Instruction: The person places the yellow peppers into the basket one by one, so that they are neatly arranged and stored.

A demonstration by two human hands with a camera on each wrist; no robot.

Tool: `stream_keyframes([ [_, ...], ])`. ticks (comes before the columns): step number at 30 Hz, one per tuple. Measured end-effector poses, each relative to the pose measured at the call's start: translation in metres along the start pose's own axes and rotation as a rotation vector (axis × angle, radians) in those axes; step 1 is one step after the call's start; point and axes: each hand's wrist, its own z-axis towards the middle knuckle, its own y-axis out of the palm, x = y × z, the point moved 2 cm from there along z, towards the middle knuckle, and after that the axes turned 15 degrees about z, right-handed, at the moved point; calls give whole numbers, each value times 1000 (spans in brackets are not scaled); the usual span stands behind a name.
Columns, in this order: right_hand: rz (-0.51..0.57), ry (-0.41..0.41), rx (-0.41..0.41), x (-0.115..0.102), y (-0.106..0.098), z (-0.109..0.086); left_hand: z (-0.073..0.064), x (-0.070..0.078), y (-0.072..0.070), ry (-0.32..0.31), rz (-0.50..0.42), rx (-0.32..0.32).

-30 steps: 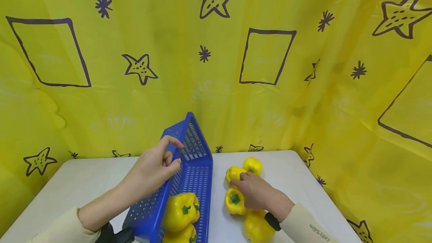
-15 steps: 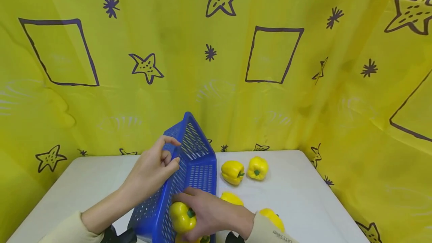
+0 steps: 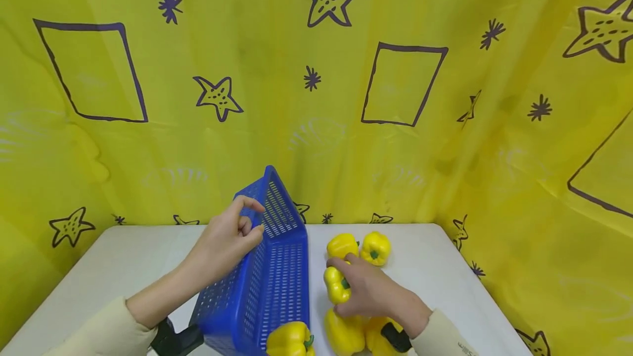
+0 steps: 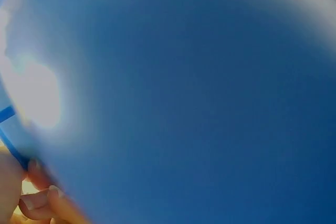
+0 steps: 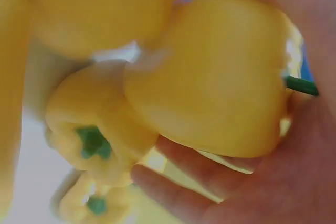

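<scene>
My left hand (image 3: 232, 238) grips the rim of a blue perforated basket (image 3: 269, 279) and holds it tilted up on the white table (image 3: 118, 257). One yellow bell pepper (image 3: 290, 339) lies at the basket's near end. My right hand (image 3: 363, 290) holds a yellow pepper (image 3: 336, 284) just right of the basket; in the right wrist view that pepper (image 5: 210, 72) sits in my curled fingers (image 5: 178, 203). Two more peppers (image 3: 360, 247) lie beyond it, and two others (image 3: 356, 335) lie under my wrist. The left wrist view shows only blurred blue basket wall (image 4: 199, 98).
A yellow curtain (image 3: 316, 87) with purple stars and rectangles hangs behind and to the right of the table. The table's right edge (image 3: 489, 301) runs close to the curtain. A black band sits on each wrist.
My right hand took a pepper out of the basket and carried it right, down among the others on the table. The left hand keeps the basket tilted.
</scene>
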Motion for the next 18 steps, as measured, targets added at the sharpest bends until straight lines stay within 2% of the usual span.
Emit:
stream_keyframes([
  [4, -16, 58, 27, 14, -11, -4, 4, -1, 3, 3, -5, -8],
  [8, -28, 66, 15, 21, -17, -12, 4, -3, 5, -10, -24, -36],
  [11, -85, 40, -12, 23, -16, -15, 3, -5, 5, -27, -34, -46],
  [15, -224, -25, -56, 18, -7, -15, 3, -4, 7, -24, -59, -55],
  [18, -238, -28, -59, -3, 3, -13, 4, -2, 9, -15, -71, -62],
])
